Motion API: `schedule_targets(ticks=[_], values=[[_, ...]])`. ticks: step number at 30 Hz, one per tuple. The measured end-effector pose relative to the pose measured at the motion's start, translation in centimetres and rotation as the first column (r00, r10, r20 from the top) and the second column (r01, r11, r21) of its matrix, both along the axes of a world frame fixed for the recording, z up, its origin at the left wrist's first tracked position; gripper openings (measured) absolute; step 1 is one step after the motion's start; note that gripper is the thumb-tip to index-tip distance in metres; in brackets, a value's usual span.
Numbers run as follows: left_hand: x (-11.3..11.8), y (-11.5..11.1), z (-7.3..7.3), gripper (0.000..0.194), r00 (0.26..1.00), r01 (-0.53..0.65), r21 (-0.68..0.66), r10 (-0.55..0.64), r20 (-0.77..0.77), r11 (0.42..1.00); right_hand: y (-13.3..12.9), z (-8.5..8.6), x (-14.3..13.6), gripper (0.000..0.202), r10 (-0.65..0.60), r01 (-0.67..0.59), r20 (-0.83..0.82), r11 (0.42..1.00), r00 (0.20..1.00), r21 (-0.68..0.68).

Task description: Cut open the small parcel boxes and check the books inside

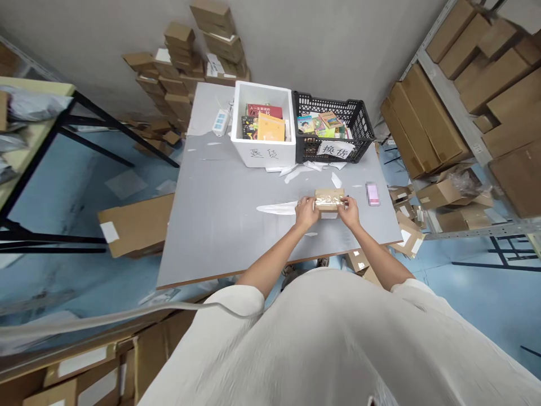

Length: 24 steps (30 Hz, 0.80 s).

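Observation:
A small brown cardboard box [329, 197] with shiny clear tape across it is near the front right of the grey table [211, 214]. My left hand [307, 212] grips its left end, fingers closed on the edge. At the opposite end, my right hand [349, 212] holds the box the same way. White paper shows just under the box's near side. A long white paper strip [278, 208] lies to the left of my left hand. To the right of my right hand lies a phone with a pink screen [372, 194].
Behind the hands stand a white bin [264, 153] and a black crate [364, 132], both holding books. Paper scraps [296, 171] lie before them. A power strip [220, 122] is at the back left. Stacked cartons [177, 73] stand behind; shelves with boxes [502, 96] are at right.

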State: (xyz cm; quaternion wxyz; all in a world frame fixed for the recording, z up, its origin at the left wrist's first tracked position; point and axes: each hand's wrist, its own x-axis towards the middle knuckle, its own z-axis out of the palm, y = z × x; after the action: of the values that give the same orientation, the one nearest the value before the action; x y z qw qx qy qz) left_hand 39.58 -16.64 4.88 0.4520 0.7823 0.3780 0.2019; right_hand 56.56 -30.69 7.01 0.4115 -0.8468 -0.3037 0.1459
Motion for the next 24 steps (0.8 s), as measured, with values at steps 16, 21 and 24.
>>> schedule_targets(ticks=[16,21,24], values=[[-3.6,2.3,1.0,0.046,0.971,-0.103,0.059,0.113,-0.208,0.993,3.4,-3.4,-2.0,0.015,0.082,-0.087,-0.125,0.995,0.989,-0.041],[-7.3,4.2,-0.8,0.047,0.953,-0.173,-0.062,0.151,-0.263,0.983,3.7,-5.5,-2.3,0.017,0.102,-0.130,-0.244,0.987,0.964,-0.099],[-9.0,4.7,-1.7,0.049,0.930,-0.175,-0.146,0.115,-0.350,0.974,4.1,-5.9,-2.8,0.020,0.131,-0.159,-0.245,0.982,0.961,-0.098]])
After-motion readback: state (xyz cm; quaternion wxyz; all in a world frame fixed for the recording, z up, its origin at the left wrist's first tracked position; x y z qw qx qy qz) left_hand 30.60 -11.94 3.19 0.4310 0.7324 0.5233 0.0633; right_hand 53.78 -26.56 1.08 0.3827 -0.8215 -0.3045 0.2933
